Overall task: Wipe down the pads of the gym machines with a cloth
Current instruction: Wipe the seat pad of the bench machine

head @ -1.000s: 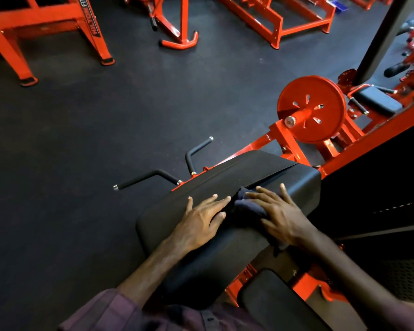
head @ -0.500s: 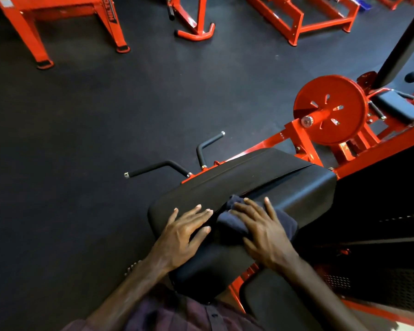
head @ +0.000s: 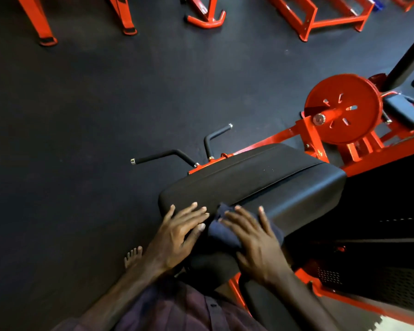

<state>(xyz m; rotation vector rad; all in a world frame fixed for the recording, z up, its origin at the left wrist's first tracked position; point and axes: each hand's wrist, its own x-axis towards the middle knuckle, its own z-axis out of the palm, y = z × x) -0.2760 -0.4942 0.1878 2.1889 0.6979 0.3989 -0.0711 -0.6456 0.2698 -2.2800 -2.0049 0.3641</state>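
A large black pad [head: 261,177] on an orange machine lies in front of me, slanting up to the right. A dark blue cloth [head: 221,231] sits on its near end. My right hand [head: 253,244] presses flat on the cloth with spread fingers. My left hand [head: 177,232] rests flat on the bare pad just left of the cloth, fingers straight.
Two black handles [head: 167,155] stick out beyond the pad. An orange weight disc [head: 342,108] and a small black pad [head: 403,111] stand at the right. A second black pad [head: 268,304] is below my right arm. Orange frames [head: 320,17] line the far floor. My bare foot [head: 133,255] shows at left.
Both hands and the cloth have slid down the pad toward its near end. The view has tilted further downward, bringing my foot into sight.
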